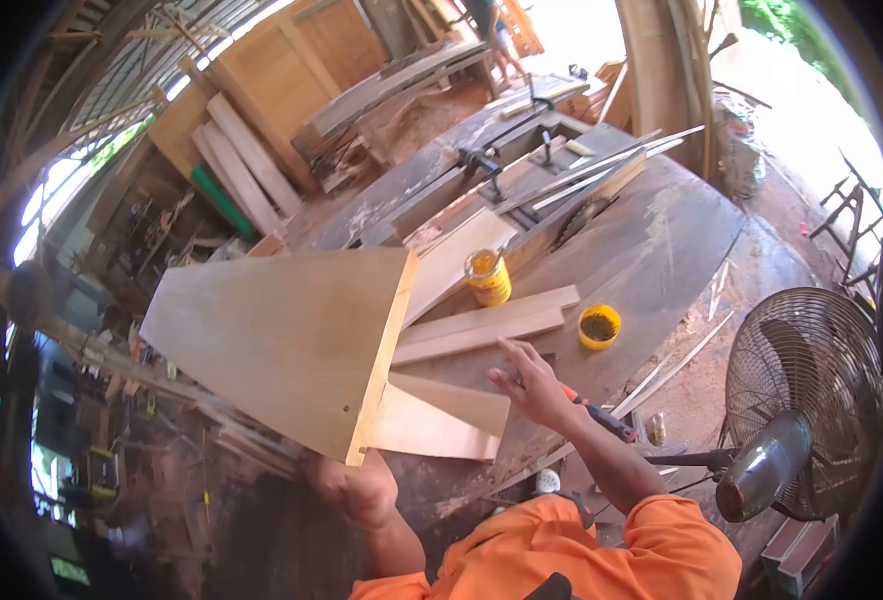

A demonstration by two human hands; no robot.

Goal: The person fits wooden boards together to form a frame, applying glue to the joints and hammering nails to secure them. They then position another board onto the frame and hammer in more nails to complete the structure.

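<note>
A wide, pale wooden panel (272, 340) with a straight edge strip stands tilted at the centre left. My left hand (364, 490) is at its lower corner, fingers partly hidden behind the wood. A smaller board (432, 425) projects from the panel's right side. My right hand (532, 382) hovers over the bench with its fingers apart, holding nothing. Just beside it lies an orange and black tool (607, 420). Beyond the hand are light wooden strips (492, 325), a yellow jar (489, 278) with something sticking out, and a yellow lid (599, 326) holding dark material.
A circular saw blade (584, 222) rises from the workbench (662, 260). Clamps (482, 165) and long strips lie farther back. A caged fan (807, 390) stands at the right. Boards (252, 155) lean at the back left. Another person (505, 45) is in the background.
</note>
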